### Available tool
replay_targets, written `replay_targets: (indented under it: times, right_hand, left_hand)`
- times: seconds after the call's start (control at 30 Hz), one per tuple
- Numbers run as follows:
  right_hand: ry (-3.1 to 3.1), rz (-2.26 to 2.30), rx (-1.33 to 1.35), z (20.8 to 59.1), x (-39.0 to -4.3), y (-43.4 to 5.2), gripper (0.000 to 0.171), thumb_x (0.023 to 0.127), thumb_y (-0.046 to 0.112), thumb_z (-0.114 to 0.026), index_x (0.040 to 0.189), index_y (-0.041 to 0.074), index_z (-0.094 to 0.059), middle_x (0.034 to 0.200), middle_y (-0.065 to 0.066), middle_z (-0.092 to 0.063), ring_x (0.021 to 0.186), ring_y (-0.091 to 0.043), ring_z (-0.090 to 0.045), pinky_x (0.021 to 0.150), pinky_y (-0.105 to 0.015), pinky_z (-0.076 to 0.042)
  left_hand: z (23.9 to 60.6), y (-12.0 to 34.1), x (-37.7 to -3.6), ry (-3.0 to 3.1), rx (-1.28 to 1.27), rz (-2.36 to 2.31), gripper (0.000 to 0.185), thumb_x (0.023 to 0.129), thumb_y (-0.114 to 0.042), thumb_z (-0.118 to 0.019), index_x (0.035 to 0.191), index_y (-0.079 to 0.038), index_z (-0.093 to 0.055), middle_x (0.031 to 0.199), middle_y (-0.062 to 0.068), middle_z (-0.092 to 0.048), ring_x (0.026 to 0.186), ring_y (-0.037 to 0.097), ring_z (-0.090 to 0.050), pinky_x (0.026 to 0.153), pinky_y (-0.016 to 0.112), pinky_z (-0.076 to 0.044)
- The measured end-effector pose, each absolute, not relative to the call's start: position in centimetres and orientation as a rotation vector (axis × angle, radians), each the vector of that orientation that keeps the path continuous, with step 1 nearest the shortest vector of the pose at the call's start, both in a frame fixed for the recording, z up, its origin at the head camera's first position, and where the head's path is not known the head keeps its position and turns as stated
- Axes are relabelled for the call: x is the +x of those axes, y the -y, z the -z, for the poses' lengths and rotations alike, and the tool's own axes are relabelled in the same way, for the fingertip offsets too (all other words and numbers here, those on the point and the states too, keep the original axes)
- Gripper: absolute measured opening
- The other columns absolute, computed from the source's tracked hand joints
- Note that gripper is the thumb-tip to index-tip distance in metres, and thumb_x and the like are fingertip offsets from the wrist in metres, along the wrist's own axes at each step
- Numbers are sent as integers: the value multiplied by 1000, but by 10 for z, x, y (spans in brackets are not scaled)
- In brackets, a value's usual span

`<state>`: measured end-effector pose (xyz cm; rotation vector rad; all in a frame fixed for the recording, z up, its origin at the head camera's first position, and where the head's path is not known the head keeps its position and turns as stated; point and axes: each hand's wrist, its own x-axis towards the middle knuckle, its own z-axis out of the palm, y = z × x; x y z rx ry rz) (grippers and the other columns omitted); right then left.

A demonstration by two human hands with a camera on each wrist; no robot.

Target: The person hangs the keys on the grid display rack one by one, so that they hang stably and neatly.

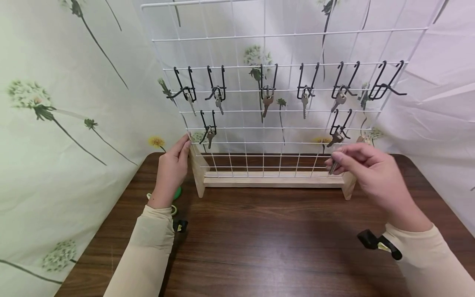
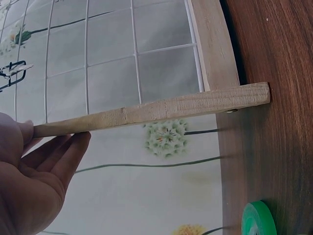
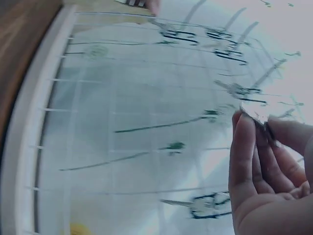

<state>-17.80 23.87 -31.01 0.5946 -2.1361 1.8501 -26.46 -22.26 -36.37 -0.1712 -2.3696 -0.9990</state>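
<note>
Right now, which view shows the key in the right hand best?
The head view: the key hangs from the right hand's pinching fingertips before the wire rack. The right wrist view shows only a blurred sliver between fingers. The left wrist view misses it entirely.

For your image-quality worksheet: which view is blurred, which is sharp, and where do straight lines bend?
Right wrist view: blurred, bluish, rack wires smeared. Left wrist view: sharp on the wooden post. Head view: evenly lit, rack edges lean outward from wide-angle distortion.
</note>
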Motion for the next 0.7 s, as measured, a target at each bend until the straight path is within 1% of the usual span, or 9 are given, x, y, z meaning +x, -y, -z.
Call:
replay_targets:
  times: [0.03,0.13,0.27,0.4,0.5,0.7]
  right_hand:
    - [2071,-1901,599,306,-177,-240,13,103,0,-68,112,-9,-72,95,-4,-83,85,-12,-79,74,-22,-64]
    - [1928,-1988,592,297,-177,-245,16,103,-2,-67,115,-11,-72,96,-6,-84,87,-13,-80,76,-22,-65]
    - [1708,-2108,605,287,-181,-249,18,101,-8,-66,116,-16,-71,95,-11,-84,88,-18,-82,77,-25,-66]
    - [1475,-2222,632,278,-185,-251,20,99,-15,-64,117,-21,-70,99,-18,-83,90,-24,-83,76,-30,-67]
    - [1354,-2280,619,271,-187,-253,21,98,-15,-64,118,-22,-69,102,-22,-82,90,-28,-84,74,-33,-67]
    - [1208,-2314,565,258,-188,-259,22,99,-13,-64,117,-25,-66,100,-29,-80,87,-35,-82,72,-36,-68]
  left_hand:
    - [364,223,-265,2370,-169,998,44,116,-29,-50,154,-10,-59,153,15,-61,141,37,-62,113,59,-53]
    - [363,223,-265,2371,-167,997,43,115,-30,-51,154,-11,-60,153,14,-61,140,37,-62,112,59,-54]
    - [363,222,-265,2374,-167,999,44,116,-31,-50,154,-12,-59,153,14,-61,141,37,-62,113,60,-53]
    - [363,222,-264,2372,-170,1002,44,116,-31,-49,154,-12,-59,152,16,-62,140,38,-62,113,61,-53]
    - [364,222,-264,2366,-174,996,43,116,-31,-49,153,-12,-60,150,17,-63,138,39,-63,111,61,-54]
    - [364,222,-264,2364,-176,986,43,116,-30,-49,153,-11,-61,149,19,-64,137,40,-64,109,62,-55]
